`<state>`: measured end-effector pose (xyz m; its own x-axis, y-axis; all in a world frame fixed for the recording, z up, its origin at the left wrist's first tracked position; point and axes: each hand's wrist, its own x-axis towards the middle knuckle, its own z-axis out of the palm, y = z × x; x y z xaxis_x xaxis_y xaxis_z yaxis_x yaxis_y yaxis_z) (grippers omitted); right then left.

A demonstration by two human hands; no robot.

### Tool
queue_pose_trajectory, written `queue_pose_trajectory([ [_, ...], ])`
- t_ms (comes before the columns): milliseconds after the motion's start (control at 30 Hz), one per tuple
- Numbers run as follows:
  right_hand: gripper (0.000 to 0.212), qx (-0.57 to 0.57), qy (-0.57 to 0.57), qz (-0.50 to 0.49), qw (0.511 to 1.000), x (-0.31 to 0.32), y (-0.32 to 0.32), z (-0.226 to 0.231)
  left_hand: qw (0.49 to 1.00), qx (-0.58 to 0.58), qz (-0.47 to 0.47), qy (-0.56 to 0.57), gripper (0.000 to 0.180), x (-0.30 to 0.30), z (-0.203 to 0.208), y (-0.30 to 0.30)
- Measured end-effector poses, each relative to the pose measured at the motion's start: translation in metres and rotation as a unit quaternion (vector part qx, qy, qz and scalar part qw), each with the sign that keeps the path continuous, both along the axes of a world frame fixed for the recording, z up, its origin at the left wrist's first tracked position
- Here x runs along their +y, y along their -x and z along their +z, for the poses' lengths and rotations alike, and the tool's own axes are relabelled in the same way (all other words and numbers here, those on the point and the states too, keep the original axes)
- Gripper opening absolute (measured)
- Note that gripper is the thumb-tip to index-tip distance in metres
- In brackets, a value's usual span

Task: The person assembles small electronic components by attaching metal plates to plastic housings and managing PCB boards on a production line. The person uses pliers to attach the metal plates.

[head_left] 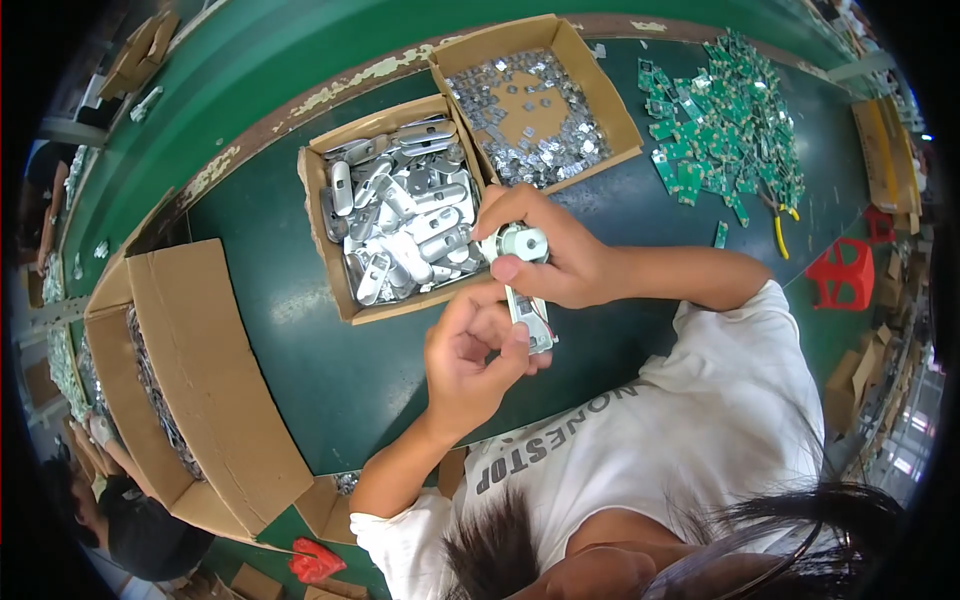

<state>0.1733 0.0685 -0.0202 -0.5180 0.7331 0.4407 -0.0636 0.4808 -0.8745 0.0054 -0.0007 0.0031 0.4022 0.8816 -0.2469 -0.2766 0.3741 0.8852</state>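
Both my hands hold a pale plastic device housing above the dark green tabletop, just beside a carton of silver covers. My left hand grips its long lower end between thumb and fingers. Around the round upper end, my right hand is closed, thumb and fingertips pressed on it. A thin reddish wire shows along the open long part. Close to the hands, several glossy silver oval covers lie heaped in the carton. Whether my right fingertips also pinch a small part is hidden.
Behind stands a shallow cardboard box of small metal pieces. A pile of green circuit boards lies far right, with yellow-handled pliers near it. At left is a large open carton. A red stool and another person are beyond the table.
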Motion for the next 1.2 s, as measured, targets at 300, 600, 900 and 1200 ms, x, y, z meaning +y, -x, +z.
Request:
queue_pose_trajectory([
  [300, 0.026, -0.029, 0.021, -0.018, 0.999, 0.0, -0.004, 0.01, 0.993, -0.08, -0.084, -0.001, 0.041, 0.0, -0.01, 0.0],
  [600, 0.024, -0.071, -0.041, -0.003, 0.997, 0.015, -0.015, 0.048, 0.953, -0.216, -0.212, 0.007, 0.06, 0.003, -0.015, 0.005],
  [900, 0.029, -0.239, 0.293, -0.204, 0.903, 0.321, -0.061, 0.029, 0.73, 0.385, -0.063, -0.561, 0.048, 0.004, -0.008, -0.005],
  [1200, 0.023, -0.217, -0.411, -0.263, 0.845, 0.172, -0.004, 0.055, 0.663, 0.552, 0.206, -0.461, 0.028, 0.042, 0.001, 0.037],
])
